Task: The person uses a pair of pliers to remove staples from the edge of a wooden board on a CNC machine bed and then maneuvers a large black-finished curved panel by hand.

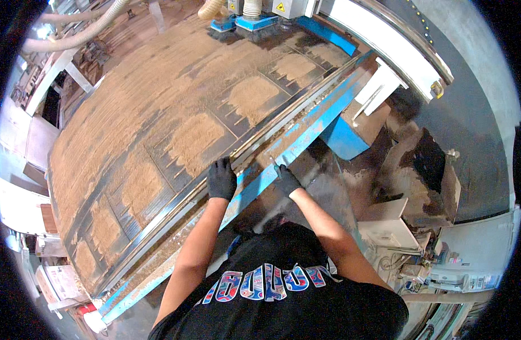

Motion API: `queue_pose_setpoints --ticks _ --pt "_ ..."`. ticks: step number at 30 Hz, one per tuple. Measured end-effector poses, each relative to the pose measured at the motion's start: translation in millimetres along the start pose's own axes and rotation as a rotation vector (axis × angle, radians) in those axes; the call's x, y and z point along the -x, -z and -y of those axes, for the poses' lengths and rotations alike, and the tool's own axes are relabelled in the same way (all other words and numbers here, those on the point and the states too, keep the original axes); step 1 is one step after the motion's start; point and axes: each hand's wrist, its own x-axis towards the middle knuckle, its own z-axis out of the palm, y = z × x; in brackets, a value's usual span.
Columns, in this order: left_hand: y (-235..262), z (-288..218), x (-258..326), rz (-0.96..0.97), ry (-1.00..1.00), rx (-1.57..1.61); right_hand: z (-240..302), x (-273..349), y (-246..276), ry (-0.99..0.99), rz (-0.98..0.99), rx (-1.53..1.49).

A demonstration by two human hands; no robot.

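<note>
A: Where's the left hand (222, 178)?
B: Dark-gloved, at the near edge of the machine bed (229, 122), its back upward and its fingers close together over the metal rail (283, 126); I can't tell whether they grip it
A: And the right hand (286, 180)?
B: Gloved too, a little to the right of the left one and apart from it, curled rather narrow with a finger reaching forward at the blue beam (328, 116). Whether it pinches anything, I can't tell
A: So where do rail and bed lie?
B: The rail slants past the left hand, down to its left and up beyond the right hand. The bed spreads ahead and left of both, with brown dust (198, 139) in patches just beyond the left fingers
A: Anything farther off?
B: A white gantry (391, 39) well ahead and right of the right hand, blue-skirted hoses (252, 8) far ahead of both, and a torn-looking box (385, 224) to the right hand's right
</note>
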Motion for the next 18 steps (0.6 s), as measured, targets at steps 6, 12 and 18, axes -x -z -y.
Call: queue_pose_setpoints --ticks 6,12,18 --pt "-0.1 8.5 1.8 -0.037 -0.014 0.008 34.7 16.7 11.4 -0.072 -0.069 -0.002" --pt "-8.9 5.4 0.1 -0.018 0.037 0.029 -4.4 14.9 -29.5 -0.092 0.091 0.13" --pt "7.3 2.7 -0.4 0.014 0.055 0.046 -0.3 25.5 -58.9 -0.095 0.022 -0.038"
